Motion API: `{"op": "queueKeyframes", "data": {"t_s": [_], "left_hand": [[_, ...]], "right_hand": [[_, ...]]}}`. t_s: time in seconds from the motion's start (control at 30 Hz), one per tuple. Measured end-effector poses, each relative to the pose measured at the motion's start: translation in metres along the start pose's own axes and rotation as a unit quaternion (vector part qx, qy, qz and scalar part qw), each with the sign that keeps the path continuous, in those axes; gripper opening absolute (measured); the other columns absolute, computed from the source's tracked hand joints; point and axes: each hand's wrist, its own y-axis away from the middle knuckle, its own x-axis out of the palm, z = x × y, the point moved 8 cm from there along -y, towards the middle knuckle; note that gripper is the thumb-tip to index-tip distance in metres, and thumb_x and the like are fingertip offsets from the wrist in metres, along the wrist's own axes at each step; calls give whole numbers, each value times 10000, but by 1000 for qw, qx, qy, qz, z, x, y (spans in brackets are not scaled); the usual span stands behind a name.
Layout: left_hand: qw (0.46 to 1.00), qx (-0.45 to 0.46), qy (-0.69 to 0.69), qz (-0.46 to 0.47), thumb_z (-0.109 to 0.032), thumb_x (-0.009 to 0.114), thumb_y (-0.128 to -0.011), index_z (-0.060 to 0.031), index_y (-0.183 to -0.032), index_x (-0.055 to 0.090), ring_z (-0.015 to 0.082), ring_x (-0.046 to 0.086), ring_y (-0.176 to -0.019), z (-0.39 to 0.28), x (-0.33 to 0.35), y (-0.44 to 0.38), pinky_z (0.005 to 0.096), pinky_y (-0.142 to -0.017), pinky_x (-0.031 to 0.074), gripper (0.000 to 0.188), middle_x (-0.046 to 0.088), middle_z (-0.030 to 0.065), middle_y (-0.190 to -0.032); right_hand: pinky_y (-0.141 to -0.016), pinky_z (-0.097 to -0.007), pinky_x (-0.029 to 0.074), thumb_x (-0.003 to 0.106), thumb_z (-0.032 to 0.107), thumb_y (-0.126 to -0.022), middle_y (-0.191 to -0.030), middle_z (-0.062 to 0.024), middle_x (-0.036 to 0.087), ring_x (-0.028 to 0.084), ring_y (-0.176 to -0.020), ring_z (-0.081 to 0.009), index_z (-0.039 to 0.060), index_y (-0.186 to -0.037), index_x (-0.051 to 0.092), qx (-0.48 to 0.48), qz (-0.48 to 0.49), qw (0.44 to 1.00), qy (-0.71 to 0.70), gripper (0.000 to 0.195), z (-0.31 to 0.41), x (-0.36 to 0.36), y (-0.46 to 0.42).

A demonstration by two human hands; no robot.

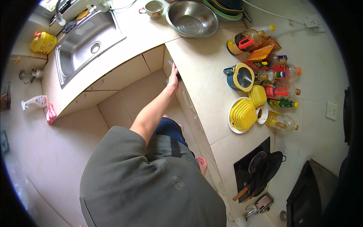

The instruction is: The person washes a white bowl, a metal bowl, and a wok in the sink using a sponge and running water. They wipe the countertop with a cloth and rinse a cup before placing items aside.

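Note:
My left hand (173,79) reaches to the cabinet front under the counter edge, near the inner corner. Its fingers are extended beside a small dark thing (178,76), mostly hidden by the hand and counter; whether the hand grips it cannot be told. Low at my side, near the drawer fronts, hangs my right hand (202,164), fingers loosely bent, with nothing visible in it. Metal handles mark the drawers (187,100) just below the left hand. On the counter above stands a large stainless steel basin (192,20), with a cup (154,10) to its left.
A steel sink (85,51) is set in the left counter. Along the right wall stand several bottles (280,89), a blue-and-yellow pitcher (241,77) and yellow plastic baskets (243,114). A black wok (268,170) rests on the black cooktop (239,167). Spray bottle (37,101) at far left.

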Motion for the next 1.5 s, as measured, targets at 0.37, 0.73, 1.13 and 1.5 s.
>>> {"op": "queueKeyframes", "data": {"t_s": [0.37,0.73,1.13,1.5], "left_hand": [[971,-162,146,-98,-382,292,-983,-59,-1269,457,283,496,-1152,39,-39,-70,428,-1029,356,462,492,112,-1294],[947,166,-274,-22,16,494,-828,-46,-1200,403,171,580,-859,-138,5,25,273,-761,477,389,581,119,-998],[352,395,-627,571,-115,547,-789,-24,-1206,528,326,457,-1155,-64,178,27,406,-993,365,427,449,157,-1329],[218,324,-707,589,-425,434,-892,14,-1387,296,293,187,-1385,15,155,94,488,-1092,198,676,206,144,-1496]], "right_hand": [[-788,-274,505,484,-4,-867,-951,-117,660,635,-874,-164,-3,-1103,558,2,-79,997,7,247,4,46,30],[-726,-282,498,540,62,-848,-899,-82,665,641,-832,-196,37,-983,629,-57,-370,923,91,163,72,50,85],[-1039,-550,216,630,281,-828,-897,23,651,580,-952,-197,145,-846,640,22,-523,826,210,137,109,47,91],[-746,-327,487,561,186,-881,-809,-89,675,644,-789,-223,32,-836,647,44,-546,836,-42,183,46,45,134]]}}
